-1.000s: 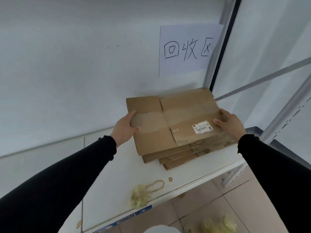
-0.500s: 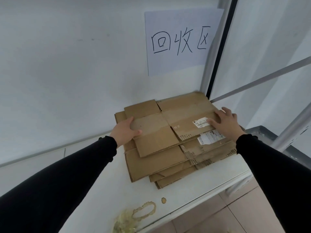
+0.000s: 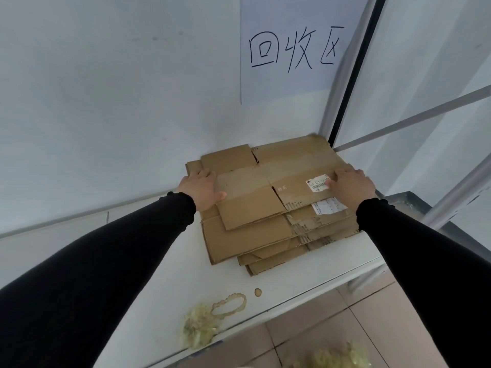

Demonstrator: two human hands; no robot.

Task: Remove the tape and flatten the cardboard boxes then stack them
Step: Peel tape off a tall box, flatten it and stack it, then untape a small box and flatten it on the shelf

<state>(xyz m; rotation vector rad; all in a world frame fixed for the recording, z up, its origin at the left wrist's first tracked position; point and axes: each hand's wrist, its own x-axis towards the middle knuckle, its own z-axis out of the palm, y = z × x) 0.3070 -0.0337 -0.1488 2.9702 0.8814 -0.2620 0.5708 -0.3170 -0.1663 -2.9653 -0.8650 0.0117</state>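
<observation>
You have a stack of flattened brown cardboard boxes [image 3: 255,235] lying in the far right corner of the white tabletop [image 3: 164,274], back edge against the wall. The sheets are fanned, lower ones jutting toward the near edge. The top box [image 3: 265,187] lies flat, creased, with a white barcode label [image 3: 317,183] near its right side. Crumpled yellowish tape [image 3: 198,330] sits at the tabletop's near edge.

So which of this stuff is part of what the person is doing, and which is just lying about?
Part of the job:
- top flattened box, left hand on its left edge, right hand flat on its right side
- stack of flattened boxes beneath it
- wad of peeled tape on the shelf

Lying about:
- handwritten sign on the wall
- white shelf
- second wad on the floor
</observation>
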